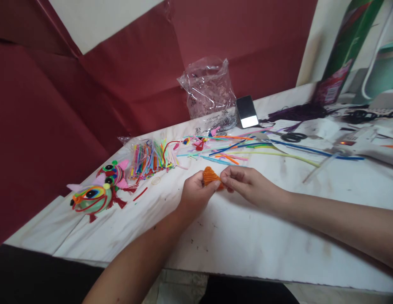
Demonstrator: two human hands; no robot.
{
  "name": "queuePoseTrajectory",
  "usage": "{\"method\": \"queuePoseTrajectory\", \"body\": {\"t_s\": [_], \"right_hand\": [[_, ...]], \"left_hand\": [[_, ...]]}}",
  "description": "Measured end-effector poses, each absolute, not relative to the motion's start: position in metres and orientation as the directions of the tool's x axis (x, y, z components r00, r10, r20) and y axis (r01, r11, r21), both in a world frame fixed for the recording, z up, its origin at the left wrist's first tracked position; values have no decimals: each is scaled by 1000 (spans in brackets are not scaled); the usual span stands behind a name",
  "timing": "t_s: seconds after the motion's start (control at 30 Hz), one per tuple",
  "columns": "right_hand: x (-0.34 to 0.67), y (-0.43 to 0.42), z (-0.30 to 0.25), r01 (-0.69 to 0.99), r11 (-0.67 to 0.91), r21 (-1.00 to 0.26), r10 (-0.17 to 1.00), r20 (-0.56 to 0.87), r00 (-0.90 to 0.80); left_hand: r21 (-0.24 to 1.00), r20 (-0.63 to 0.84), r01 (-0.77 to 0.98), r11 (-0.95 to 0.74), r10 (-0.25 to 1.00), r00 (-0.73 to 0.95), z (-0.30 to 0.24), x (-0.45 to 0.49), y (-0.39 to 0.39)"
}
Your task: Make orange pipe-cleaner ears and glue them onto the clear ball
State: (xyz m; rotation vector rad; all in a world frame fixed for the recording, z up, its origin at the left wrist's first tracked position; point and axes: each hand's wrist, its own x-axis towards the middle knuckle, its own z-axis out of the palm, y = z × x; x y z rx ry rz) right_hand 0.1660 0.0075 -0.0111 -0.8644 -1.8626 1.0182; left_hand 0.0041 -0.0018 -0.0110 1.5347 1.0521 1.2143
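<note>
Both my hands meet over the white table (247,245) around a small orange coiled pipe-cleaner cone (210,175). My left hand (196,193) is closed round the cone's left side, thumb and fingers pinching it. My right hand (247,182) is closed too, its fingertips pinching the cone's right edge. The cone is held just above the tabletop and is partly hidden by my fingers.
Two colourful pipe-cleaner fish figures (99,190) lie at the left. A bag of coloured pipe cleaners (148,158) and loose strands (247,147) spread behind my hands. A clear plastic bag (209,90), a phone (247,112), black scissors (293,137) and a glue gun (357,141) sit farther back.
</note>
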Motion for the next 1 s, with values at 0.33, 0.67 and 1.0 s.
{"method": "queuePoseTrajectory", "body": {"t_s": [0.33,0.67,1.0], "right_hand": [[172,7,-21,483,826,-291,515,739,-435],[166,4,-21,489,769,-413,593,746,-302],[165,3,-20,435,845,-312,464,832,-305]], "left_hand": [[986,97,-148,-78,987,132,-18,10,5],[966,191,-199,-162,972,136,-25,18,1],[950,271,-186,-251,958,94,-22,17,-4]]}}
